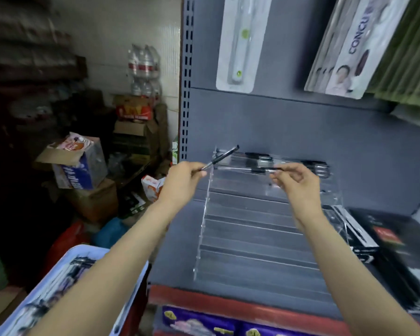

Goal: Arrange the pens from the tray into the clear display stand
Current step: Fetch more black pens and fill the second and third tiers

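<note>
Above stand (pixel 264 229), each hand (pixel 183 180) (pixel 296 181) pinching pen (pixel 222 157) (pixel 260 169)

This is looking like a small shop with its stockroom corner showing. A grey metal shelving unit (pixel 301 132) with a slotted upright (pixel 186 76) is filling the view from 12 to 3 o'clock, and packaged goods (pixel 240 42) are hanging on its back panel at 12 o'clock beside a printed product card (pixel 349 44) at 1 o'clock. A red shelf edge (pixel 228 304) is running along at 6 o'clock, with purple packets (pixel 197 321) sitting beneath it. At 10 o'clock, cardboard cartons (pixel 80 163) are piling up on the floor, and shrink-wrapped water bottles (pixel 144 69) are standing stacked at 11 o'clock against a pale wall.
</note>
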